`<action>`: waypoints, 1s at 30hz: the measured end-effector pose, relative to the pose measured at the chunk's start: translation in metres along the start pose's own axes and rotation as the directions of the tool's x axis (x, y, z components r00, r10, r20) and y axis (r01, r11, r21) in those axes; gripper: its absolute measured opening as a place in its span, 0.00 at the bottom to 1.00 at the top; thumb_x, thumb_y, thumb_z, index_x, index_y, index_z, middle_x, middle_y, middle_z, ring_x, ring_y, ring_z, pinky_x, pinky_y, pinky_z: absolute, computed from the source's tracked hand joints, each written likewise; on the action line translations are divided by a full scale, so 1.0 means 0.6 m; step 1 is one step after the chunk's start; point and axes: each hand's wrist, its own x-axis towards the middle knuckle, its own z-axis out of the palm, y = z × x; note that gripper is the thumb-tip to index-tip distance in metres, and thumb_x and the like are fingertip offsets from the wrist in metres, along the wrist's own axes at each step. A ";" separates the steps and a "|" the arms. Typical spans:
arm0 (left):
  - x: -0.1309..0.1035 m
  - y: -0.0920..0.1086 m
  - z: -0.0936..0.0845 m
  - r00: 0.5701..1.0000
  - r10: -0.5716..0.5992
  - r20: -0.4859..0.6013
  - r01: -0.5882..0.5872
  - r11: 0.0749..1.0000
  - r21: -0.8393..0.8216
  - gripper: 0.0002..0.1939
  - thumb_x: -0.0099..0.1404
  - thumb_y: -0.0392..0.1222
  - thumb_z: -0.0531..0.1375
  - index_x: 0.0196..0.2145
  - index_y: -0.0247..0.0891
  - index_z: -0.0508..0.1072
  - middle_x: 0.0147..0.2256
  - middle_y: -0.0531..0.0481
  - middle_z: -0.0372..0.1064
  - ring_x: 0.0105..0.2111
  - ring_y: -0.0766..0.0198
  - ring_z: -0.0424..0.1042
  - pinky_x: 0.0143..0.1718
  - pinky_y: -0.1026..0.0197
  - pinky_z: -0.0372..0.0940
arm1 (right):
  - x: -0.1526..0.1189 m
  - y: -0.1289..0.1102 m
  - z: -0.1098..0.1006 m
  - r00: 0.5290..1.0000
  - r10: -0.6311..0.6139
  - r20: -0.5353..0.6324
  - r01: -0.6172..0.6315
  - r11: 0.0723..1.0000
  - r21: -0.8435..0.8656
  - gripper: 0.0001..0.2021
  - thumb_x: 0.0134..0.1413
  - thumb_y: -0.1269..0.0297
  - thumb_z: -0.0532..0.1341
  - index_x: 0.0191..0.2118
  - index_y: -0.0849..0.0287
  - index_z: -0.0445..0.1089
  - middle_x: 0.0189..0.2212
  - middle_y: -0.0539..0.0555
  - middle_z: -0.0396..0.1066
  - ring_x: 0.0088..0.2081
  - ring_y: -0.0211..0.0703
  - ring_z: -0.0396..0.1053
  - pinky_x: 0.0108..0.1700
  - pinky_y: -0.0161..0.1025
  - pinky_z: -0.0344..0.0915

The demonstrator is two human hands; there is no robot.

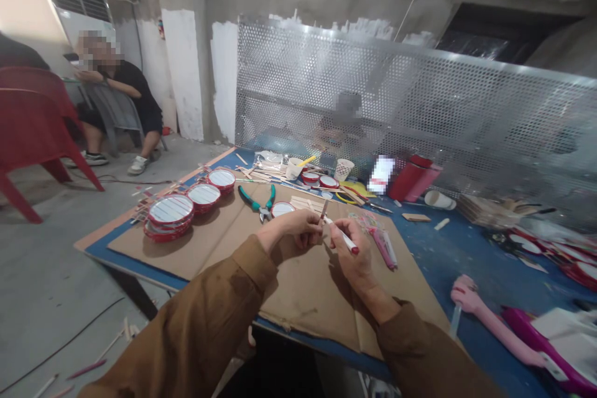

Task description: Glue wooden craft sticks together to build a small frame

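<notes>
My left hand (295, 230) pinches a thin wooden stick (323, 209) upright over the cardboard sheet (298, 305). In my right hand (354, 255) is a white marker pen (345, 237) with a red end; its tip points at the stick and seems close to touching it. Just beyond my left hand lies a small white-topped round drum (282, 208), partly covered by the hand. Teal-handled pliers (261, 202) rest open beside it. Pale wooden strips (308, 203) lie behind my hands. To the right of my right hand is a pink pen-like tool (382, 247).
Red-rimmed drums (170, 209) stand along the left edge. Paper cups (344, 169), a phone (381, 174) and a red bottle (411, 178) line the back before a perforated metal screen (298, 74). A pink glue gun (494, 323) lies at right. A person (125, 87) sits at left.
</notes>
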 end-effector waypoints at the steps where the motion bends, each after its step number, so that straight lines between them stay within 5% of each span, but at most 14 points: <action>1: -0.001 0.000 0.000 1.000 0.010 -0.001 -0.010 1.000 -0.005 0.09 0.62 0.41 0.56 0.27 0.34 0.64 0.19 0.55 0.63 0.14 0.71 0.62 0.19 0.67 0.60 | 0.000 0.000 0.000 1.000 -0.002 0.005 0.002 1.000 0.000 0.13 0.58 0.52 0.55 0.33 0.57 0.66 0.23 0.50 0.69 0.27 0.42 0.67 0.30 0.38 0.61; 30: 0.004 -0.005 -0.002 1.000 -0.024 0.019 0.024 1.000 0.004 0.09 0.64 0.43 0.55 0.29 0.34 0.65 0.18 0.54 0.64 0.15 0.70 0.63 0.20 0.67 0.62 | -0.002 0.004 0.002 0.999 0.032 0.019 -0.032 0.999 0.007 0.14 0.58 0.51 0.55 0.34 0.57 0.66 0.22 0.50 0.69 0.26 0.42 0.67 0.28 0.37 0.61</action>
